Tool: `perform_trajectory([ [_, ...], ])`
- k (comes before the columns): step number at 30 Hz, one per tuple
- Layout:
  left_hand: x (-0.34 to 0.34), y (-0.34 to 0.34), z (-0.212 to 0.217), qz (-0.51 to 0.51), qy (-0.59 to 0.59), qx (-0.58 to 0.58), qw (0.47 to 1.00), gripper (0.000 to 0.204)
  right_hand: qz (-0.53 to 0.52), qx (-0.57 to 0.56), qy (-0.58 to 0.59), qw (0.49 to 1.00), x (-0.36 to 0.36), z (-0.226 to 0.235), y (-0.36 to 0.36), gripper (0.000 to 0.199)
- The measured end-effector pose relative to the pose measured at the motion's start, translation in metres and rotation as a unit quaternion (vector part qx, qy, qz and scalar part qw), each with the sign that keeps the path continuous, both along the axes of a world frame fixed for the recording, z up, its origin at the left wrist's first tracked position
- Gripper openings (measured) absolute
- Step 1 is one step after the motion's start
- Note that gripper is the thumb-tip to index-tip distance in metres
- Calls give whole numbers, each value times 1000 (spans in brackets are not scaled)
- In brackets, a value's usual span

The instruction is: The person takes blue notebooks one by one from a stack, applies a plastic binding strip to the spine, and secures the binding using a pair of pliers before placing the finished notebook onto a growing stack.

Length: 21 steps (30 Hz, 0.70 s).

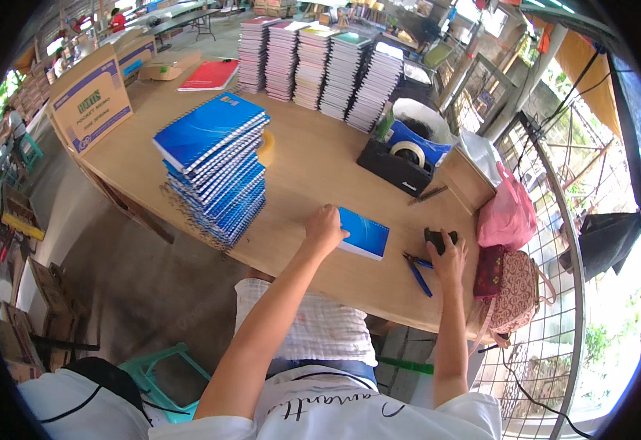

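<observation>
My left hand (325, 231) is closed on the left edge of a small blue spiral notebook (365, 234), its thumb lying on the cover. The notebook rests flat on the wooden table. Farther right, my right hand (450, 257) has its fingers curled over a small dark object (435, 239); the hand partly hides it, so I cannot tell its kind. Between the hands lie blue-handled pliers (419, 277), their jaws toward the notebook. Left of my left hand stands a tall, uneven stack of blue spiral notebooks (214, 161).
Behind the stack sits a yellow tape roll (266, 149). Several piles of spiral notebooks (307, 70) line the far edge, beside a red notebook (208, 75). A cardboard box (90, 103) stands far left. A black tape dispenser (396, 166), pink bag (507, 209) and patterned bag (515, 282) occupy the right.
</observation>
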<state>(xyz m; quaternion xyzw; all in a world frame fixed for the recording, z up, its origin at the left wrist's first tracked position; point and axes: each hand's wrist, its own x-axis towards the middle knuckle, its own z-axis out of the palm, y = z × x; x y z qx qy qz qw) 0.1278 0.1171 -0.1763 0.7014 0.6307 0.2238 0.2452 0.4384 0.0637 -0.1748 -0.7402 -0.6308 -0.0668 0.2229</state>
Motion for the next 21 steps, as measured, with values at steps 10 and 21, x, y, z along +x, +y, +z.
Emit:
perform_trajectory([
  [10,-4,22,-4,30,94,-77,992,52,203,43,-85,975,18,-15,130,28],
  [21,-54,-67,0,34,-219,225,949,60,277,194,-254,906,33,26,122,19],
])
